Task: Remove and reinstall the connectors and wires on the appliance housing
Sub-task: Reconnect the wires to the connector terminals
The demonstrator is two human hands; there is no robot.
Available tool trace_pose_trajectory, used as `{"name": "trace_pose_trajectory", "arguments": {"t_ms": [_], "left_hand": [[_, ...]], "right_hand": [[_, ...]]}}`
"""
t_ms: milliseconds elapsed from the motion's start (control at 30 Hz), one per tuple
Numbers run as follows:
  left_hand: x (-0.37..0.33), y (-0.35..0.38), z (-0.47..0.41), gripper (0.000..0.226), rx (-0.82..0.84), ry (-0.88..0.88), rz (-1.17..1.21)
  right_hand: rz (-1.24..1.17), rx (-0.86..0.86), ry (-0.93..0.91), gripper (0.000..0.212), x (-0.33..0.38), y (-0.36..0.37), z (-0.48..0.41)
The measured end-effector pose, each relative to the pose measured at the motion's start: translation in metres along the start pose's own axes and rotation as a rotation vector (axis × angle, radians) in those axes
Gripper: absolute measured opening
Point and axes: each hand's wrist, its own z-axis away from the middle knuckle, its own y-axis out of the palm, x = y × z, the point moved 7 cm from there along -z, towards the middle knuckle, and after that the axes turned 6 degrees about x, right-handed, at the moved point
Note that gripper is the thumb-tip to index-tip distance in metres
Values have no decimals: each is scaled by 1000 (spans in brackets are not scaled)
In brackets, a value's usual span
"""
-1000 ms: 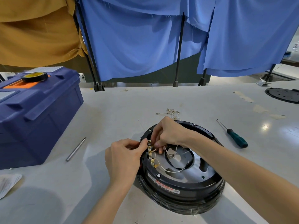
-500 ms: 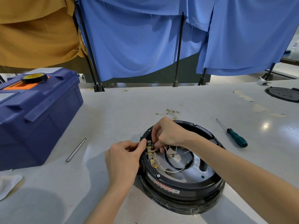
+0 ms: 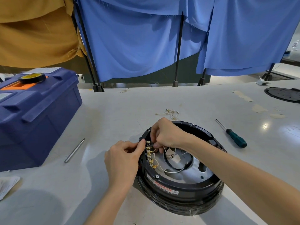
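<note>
- The white worktable (image 3: 123, 101) carries everything and spreads out on all sides of the two hands.
- A dark blue plastic toolbox (image 3: 32, 120) stands well to the left of the grip, with a black tape roll with a yellow core (image 3: 32, 77) on its lid.
- The round black plastic appliance housing (image 3: 178, 192) lies flat, open side up, directly under both hands.
- The left hand (image 3: 123, 158) holds the housing's left rim from outside, with its fingers curled and its thumb tip on the rim.
- The right hand (image 3: 167, 133) reaches over the far rim with curled fingers and pinches at the top end of the row of brass connectors (image 3: 150, 155). Its fingers hide which piece it holds.
- A green-handled screwdriver (image 3: 235, 138) lies well to the right of the grip.
- A thin grey metal rod (image 3: 74, 151) lies between the grip and the toolbox.
- Thin white wires (image 3: 172, 171) run from the connectors, just below the grip, into the housing.
- A small loose bundle of wires (image 3: 170, 112) lies just beyond the right hand.
</note>
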Motion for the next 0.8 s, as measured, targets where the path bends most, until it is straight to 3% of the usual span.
{"name": "trace_pose_trajectory", "arguments": {"t_ms": [267, 800], "left_hand": [[-1, 2, -5, 32, 35, 33, -47], [-2, 4, -8, 32, 45, 54, -191]], "right_hand": [[-138, -77, 38, 40, -5, 0, -4], [-211, -301, 91, 31, -3, 8, -3]]}}
